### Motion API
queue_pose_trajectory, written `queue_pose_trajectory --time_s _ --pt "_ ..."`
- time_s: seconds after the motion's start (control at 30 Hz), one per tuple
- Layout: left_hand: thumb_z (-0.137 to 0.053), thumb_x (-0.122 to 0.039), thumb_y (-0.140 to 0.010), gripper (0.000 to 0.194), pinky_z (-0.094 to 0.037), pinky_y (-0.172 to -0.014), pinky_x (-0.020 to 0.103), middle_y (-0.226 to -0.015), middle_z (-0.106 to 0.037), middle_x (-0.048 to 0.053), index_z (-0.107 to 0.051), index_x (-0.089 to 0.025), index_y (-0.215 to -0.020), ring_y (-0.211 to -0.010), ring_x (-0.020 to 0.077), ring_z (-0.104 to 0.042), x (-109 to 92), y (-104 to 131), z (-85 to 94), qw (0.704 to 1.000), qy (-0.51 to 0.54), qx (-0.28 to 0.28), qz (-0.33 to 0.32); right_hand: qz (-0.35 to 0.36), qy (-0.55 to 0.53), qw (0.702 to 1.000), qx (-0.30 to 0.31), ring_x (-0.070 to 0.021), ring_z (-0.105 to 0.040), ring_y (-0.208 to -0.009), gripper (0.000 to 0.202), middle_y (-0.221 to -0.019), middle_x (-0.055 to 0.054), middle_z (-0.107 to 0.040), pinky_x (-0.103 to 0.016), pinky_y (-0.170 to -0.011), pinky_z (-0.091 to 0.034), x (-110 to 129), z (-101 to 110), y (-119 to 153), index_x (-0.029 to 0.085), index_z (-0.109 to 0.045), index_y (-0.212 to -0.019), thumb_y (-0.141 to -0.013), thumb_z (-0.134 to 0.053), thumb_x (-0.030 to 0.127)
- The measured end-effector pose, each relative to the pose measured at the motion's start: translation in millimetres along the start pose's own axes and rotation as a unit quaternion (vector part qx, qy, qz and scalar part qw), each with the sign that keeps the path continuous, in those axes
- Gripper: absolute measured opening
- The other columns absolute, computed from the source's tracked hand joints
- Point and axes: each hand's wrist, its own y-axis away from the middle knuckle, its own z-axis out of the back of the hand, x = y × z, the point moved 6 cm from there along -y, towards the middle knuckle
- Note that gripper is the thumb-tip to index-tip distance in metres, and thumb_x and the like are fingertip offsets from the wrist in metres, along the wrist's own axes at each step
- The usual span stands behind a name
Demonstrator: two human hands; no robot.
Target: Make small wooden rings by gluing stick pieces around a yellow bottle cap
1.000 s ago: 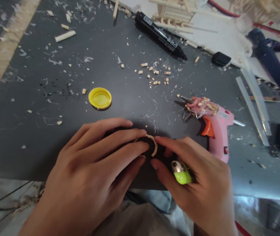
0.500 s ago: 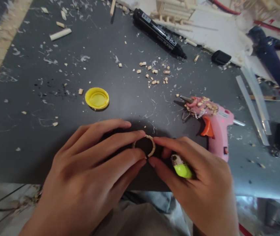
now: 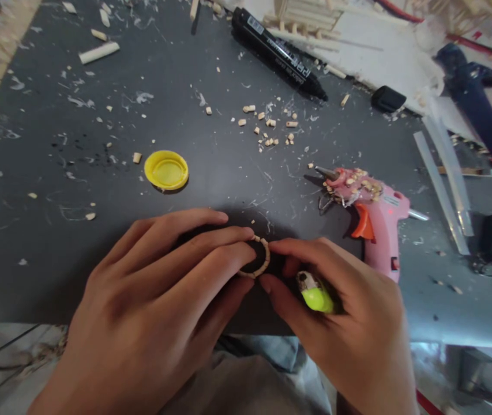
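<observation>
A small ring of pale wooden pieces [image 3: 266, 256] lies at the grey table's near side, between both hands. My left hand [image 3: 163, 288] has its fingertips on the ring's left part, one finger reaching over its inside and the thumb at its lower edge. My right hand [image 3: 341, 311] touches the ring's right side with forefinger and thumb. A tool with a bright green end [image 3: 317, 298] is tucked in the right palm; most of it is hidden. The left fingers cover part of the ring.
A pink glue gun [image 3: 382, 213] lies right of the hands, its nozzle pointing left. Beyond them are a yellow cap [image 3: 166, 170], small wooden bits [image 3: 270, 123] and a black marker [image 3: 278, 55]. Clear glue sticks [image 3: 442, 193] lie at the right.
The left forefinger has shifted up and into the ring, so more of the ring's lower edge shows. The view has moved slightly; the right hand keeps its hold.
</observation>
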Motion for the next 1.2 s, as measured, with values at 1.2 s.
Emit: queue_pose_trajectory --time_s 1.2 --pt "-0.068 -0.025 -0.106 0.013 -0.050 -0.116 0.022 -0.118 -0.082 -0.008 -0.071 -0.026 -0.119 -0.123 0.0114 -0.071 4 8 7.0 1.000 0.002 -0.027 -0.004 0.034 -0.030 0.998 0.052 -0.0083 -0.070 -0.085 0.038 -0.104 0.003 -0.073 -0.015 -0.078 -0.055 3 2 6 0.023 -0.073 -0.124 -0.090 -0.067 0.007"
